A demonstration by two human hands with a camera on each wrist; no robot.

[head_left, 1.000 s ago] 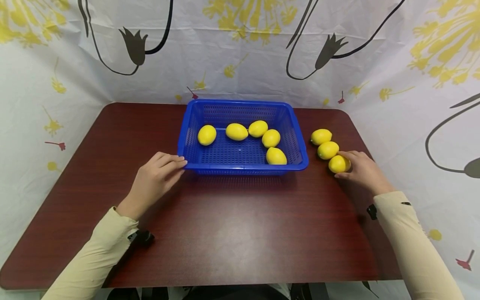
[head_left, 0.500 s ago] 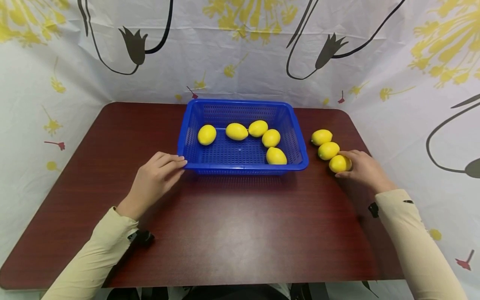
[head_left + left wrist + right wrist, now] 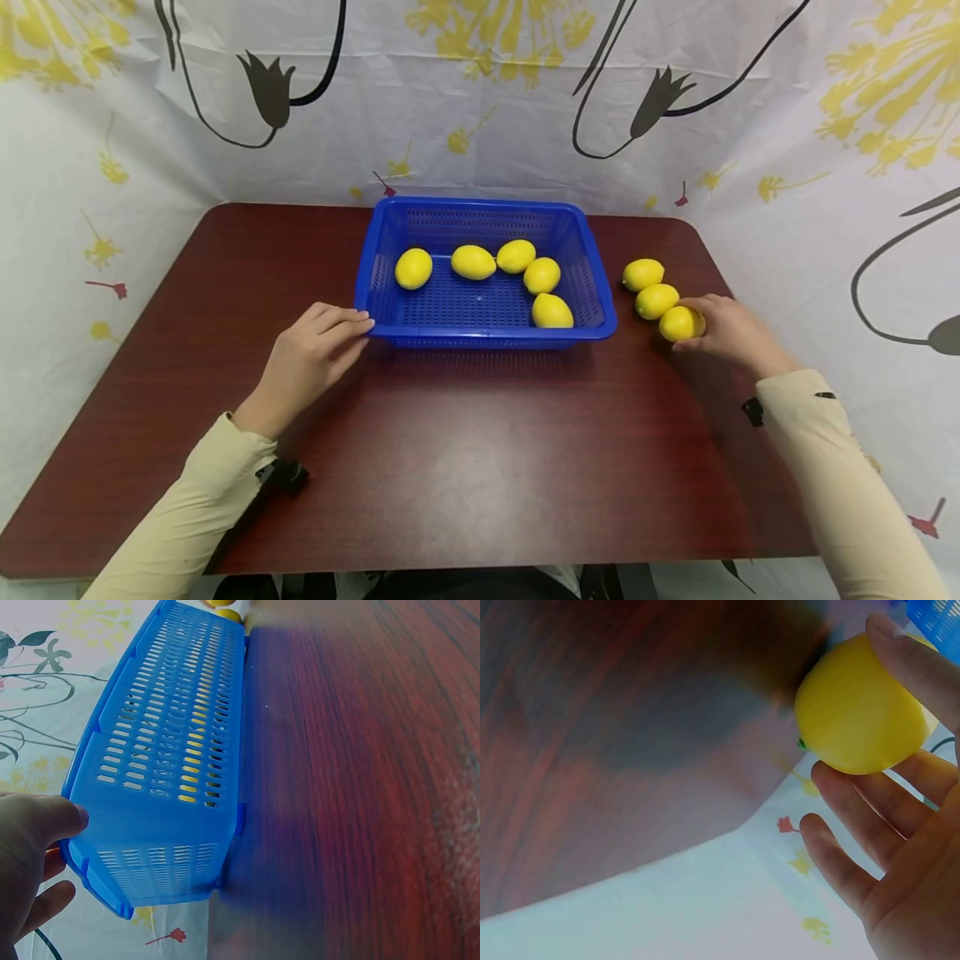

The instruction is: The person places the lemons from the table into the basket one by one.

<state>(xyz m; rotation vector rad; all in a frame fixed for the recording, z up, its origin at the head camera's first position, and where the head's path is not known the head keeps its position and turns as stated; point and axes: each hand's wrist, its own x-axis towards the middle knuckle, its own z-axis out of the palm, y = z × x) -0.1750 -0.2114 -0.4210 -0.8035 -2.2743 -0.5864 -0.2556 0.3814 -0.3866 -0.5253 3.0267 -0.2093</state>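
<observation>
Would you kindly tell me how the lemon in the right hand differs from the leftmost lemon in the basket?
The held lemon is outside the blue basket, while the leftmost lemon lies inside it. The right hand pinches the held lemon; no hand touches the leftmost lemon. The held lemon is close beside a neighbouring lemon, whereas the leftmost lemon sits apart from the next lemon along. Both are yellow.
</observation>
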